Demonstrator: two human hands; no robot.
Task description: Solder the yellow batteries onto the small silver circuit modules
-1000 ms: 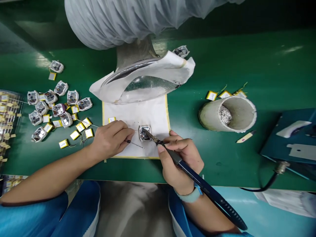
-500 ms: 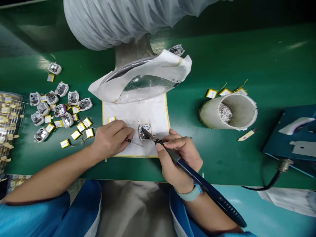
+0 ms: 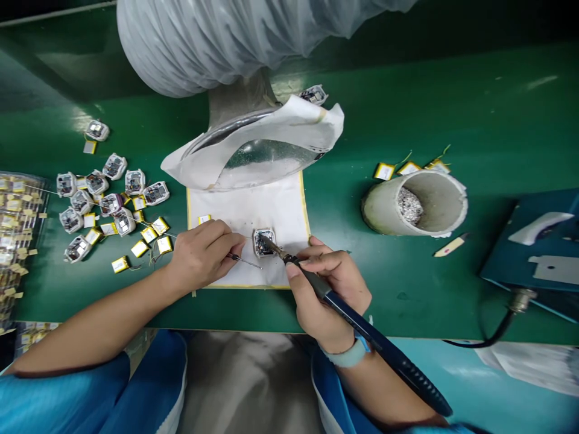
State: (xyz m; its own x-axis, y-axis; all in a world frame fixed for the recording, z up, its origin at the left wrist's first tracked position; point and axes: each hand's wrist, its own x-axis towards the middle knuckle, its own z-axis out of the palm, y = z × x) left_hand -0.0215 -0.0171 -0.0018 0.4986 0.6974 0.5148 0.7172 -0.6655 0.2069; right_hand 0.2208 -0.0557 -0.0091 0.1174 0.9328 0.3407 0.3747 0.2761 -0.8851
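A small white-cased device with an exposed circuit board (image 3: pixel 264 243) lies on the white sheet (image 3: pixel 244 208). My right hand (image 3: pixel 332 289) grips a dark blue soldering iron (image 3: pixel 362 325) like a pen, its tip down at the board. Left of the device, my left hand (image 3: pixel 205 254) is closed, pinching thin solder wire (image 3: pixel 158 231) that trails in from the left and comes out towards the board. The same hand holds a thin metal tool (image 3: pixel 246 261) with a dark shank, pointing right below the device; its other end is hidden in the fingers.
Open device cases (image 3: pixel 123 222) and yellow-edged battery cells (image 3: pixel 140 248) lie scattered at left, beside stacked trays (image 3: pixel 20 241). A fume hood (image 3: pixel 271 158) on a ribbed duct (image 3: pixel 217 45) overhangs the sheet. At right stand a tube (image 3: pixel 384 211) with metallic wool and a blue box (image 3: pixel 529 241).
The view has shifted slightly, so the bench items sit a little differently in the frame. Both hands keep their grips, and the iron's tip stays at the board.
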